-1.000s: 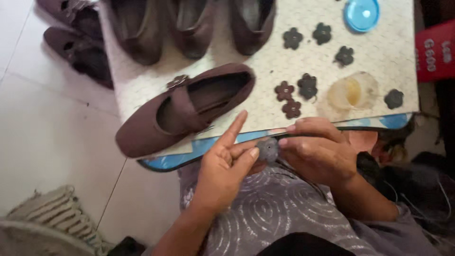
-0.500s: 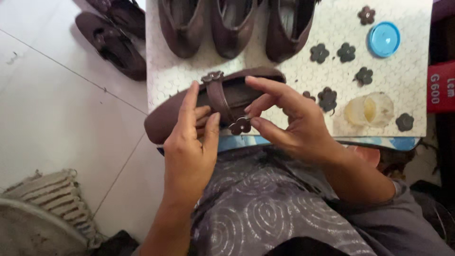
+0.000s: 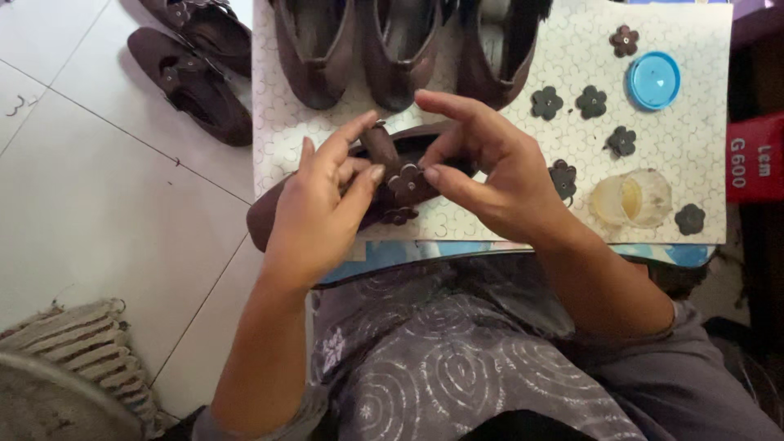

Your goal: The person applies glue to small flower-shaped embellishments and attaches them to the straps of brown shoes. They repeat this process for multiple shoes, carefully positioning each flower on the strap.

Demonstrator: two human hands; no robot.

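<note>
A brown strap shoe (image 3: 263, 220) lies on the patterned board (image 3: 702, 163) over my lap. My left hand (image 3: 314, 212) rests on its toe end, thumb and fingers pinching a small brown flower piece (image 3: 405, 181) against the strap (image 3: 380, 147). My right hand (image 3: 490, 167) holds the same flower piece from the other side with thumb and forefinger, its other fingers spread above the shoe opening. Another small flower piece (image 3: 398, 216) lies just below the held one.
Three brown shoes (image 3: 392, 49) stand along the board's far edge. Dark flower pieces (image 3: 590, 101), a blue lid (image 3: 653, 80) and a clear glue cup (image 3: 630, 198) sit to the right. More shoes (image 3: 192, 82) lie on the tiled floor at left, a woven mat (image 3: 73, 351) lower left.
Both hands rose from my lap to the shoe, carrying the flower piece onto its strap. The camera view shifted so the board sits more central.
</note>
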